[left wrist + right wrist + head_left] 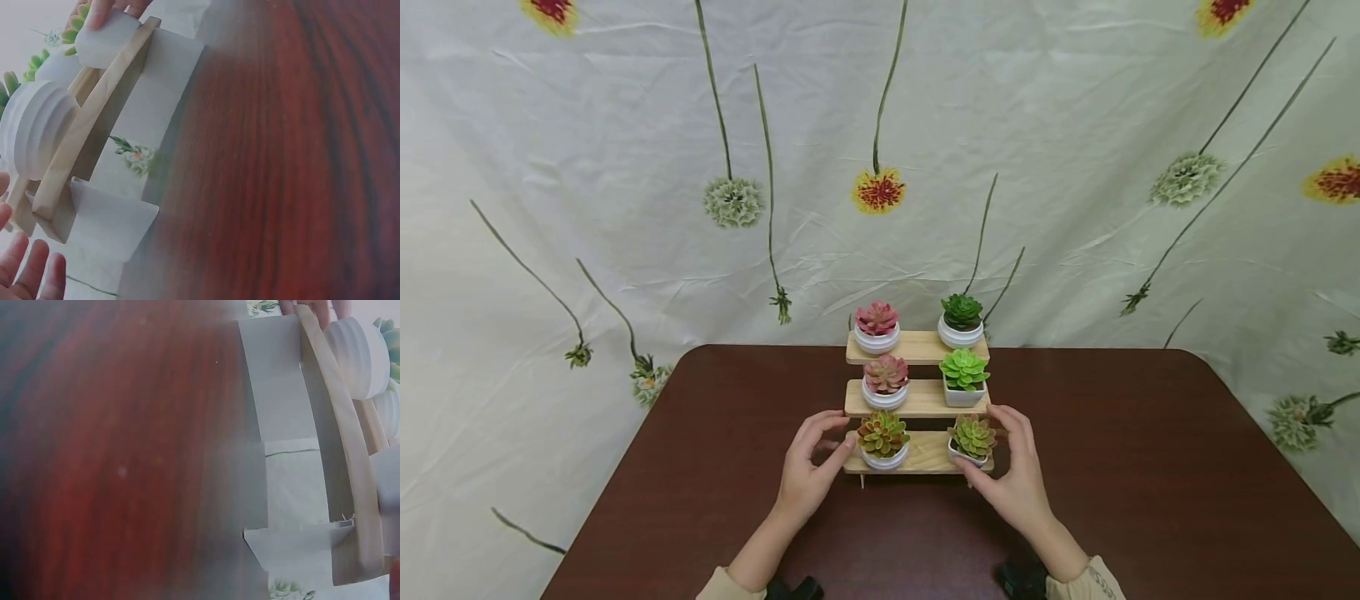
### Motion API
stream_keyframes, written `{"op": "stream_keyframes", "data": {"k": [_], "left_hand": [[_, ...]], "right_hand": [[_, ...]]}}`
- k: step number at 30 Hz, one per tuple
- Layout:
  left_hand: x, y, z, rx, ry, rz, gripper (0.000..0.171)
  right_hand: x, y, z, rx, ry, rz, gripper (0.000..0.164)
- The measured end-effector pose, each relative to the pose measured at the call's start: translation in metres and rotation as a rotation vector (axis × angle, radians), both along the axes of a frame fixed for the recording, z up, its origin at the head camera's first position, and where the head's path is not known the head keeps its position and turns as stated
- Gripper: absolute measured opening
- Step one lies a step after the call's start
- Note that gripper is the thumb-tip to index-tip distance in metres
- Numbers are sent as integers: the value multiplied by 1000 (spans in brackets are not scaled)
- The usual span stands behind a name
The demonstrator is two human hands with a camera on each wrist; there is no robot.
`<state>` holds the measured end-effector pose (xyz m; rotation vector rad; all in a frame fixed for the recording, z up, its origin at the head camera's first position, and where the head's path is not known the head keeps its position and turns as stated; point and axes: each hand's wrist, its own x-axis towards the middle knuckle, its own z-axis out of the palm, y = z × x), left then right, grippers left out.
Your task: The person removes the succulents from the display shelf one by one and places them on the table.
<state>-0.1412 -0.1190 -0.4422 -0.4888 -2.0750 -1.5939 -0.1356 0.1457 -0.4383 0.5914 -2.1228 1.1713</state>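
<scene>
A three-tier wooden stand (925,467) with white side supports holds small potted succulents, two per shelf. My right hand (1021,479) pinches the square white pot of the green-and-reddish succulent (973,437) at the right end of the lowest shelf, with its thumb on the front. In the left wrist view, fingers of that hand touch the white pot (106,39). By the lowest shelf's left end is my left hand (808,471), fingers loosely bent, holding nothing. The orange-green succulent (883,435) in a round ribbed pot stands beside it.
Pink succulents (886,374) stand on the upper shelves at left, a bright green one (964,369) and a dark green one (962,311) at right. The dark brown table (737,400) meets a flower-printed white cloth (1060,125) behind. Black objects (1021,580) sit near the wrists.
</scene>
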Motion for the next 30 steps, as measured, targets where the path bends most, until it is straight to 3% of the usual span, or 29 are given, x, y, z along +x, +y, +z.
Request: {"op": "stream_keyframes", "data": {"k": [3, 11, 19, 23, 30], "left_hand": [[-2, -1, -5, 49, -57, -40, 25], [-3, -5, -13, 97, -212, -121, 30], [-16, -10, -39, 165, -362, -186, 35], [-17, -11, -41, 179, -386, -225, 36], [-15, -13, -35, 163, -483, -234, 36]], "right_hand": [[3, -2, 7, -25, 6, 12, 77], [3, -1, 2, -54, -83, 19, 76], [4, 0, -1, -91, -217, 23, 74], [3, 1, -1, -107, -266, 36, 75], [3, 2, -4, -103, -281, 84, 75]]}}
